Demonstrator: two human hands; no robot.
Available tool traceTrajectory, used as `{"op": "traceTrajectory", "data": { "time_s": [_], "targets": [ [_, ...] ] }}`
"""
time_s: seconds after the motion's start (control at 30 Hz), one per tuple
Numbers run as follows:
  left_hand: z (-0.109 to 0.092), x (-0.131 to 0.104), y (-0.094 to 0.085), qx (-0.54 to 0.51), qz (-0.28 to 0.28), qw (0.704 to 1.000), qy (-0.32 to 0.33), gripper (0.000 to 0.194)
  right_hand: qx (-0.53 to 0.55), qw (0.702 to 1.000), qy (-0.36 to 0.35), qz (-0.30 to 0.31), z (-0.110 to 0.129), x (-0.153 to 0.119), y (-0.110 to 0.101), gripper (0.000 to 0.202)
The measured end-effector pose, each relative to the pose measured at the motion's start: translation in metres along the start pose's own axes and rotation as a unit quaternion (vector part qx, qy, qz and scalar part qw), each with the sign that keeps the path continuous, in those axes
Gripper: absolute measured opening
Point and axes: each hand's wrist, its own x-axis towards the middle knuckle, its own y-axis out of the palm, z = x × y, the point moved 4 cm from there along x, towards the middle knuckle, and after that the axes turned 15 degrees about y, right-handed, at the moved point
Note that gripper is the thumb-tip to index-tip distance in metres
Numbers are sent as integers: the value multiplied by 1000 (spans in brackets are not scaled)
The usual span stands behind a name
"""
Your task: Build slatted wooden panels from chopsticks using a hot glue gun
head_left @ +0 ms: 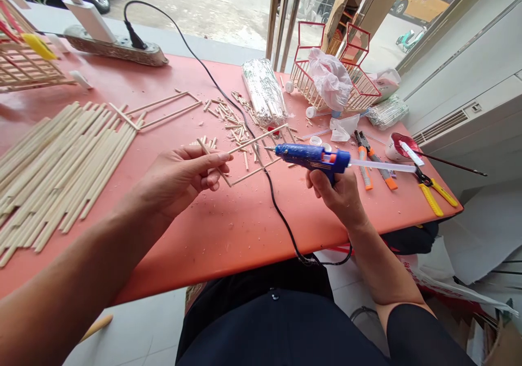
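My left hand (196, 170) pinches one end of a thin wooden stick frame (248, 177), held above the table. In my right hand (338, 192) is a blue hot glue gun (312, 156), its nozzle pointing left at the frame's far part. A long white glue stick (383, 165) sticks out of the gun's back. Whether the nozzle touches the wood I cannot tell. Behind my left hand, another stick frame (163, 110) lies on the table beside a pile of long wooden sticks (69, 170). Short cut pieces (230, 121) are scattered beyond the frame.
A black cord (281, 213) crosses the pink table (196, 241) from a power strip (118, 48). Wrapped sticks (264, 91) and a red-edged stick basket (302, 78) stand at the back. Utility knives (365, 167), yellow-handled pliers (432, 194) and a cup (397, 148) lie right.
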Motion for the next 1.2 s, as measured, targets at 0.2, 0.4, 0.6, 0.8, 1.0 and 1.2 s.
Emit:
{"op": "traceTrajectory", "data": {
  "time_s": [0.2,0.4,0.6,0.8,1.0,1.2],
  "targets": [
    [-2,3,-3,-15,-34,999,5,23,47,995,-50,-69,2,-8,-22,58],
    [2,3,-8,-20,-13,1000,2,30,-249,935,-68,-243,-17,-5,-80,46],
    [2,1,-9,11,7,1000,-19,31,-407,856,74,-309,-71,-20,-130,53],
    [-3,0,-12,52,39,996,-56,35,-432,841,169,-280,-99,-33,-138,46],
    [6,4,-16,94,153,981,-68,35,-455,824,227,-249,-104,-32,-134,42],
    [12,8,-19,119,213,968,-66,34,-464,826,221,-231,-100,-31,-132,44]
  ]
}}
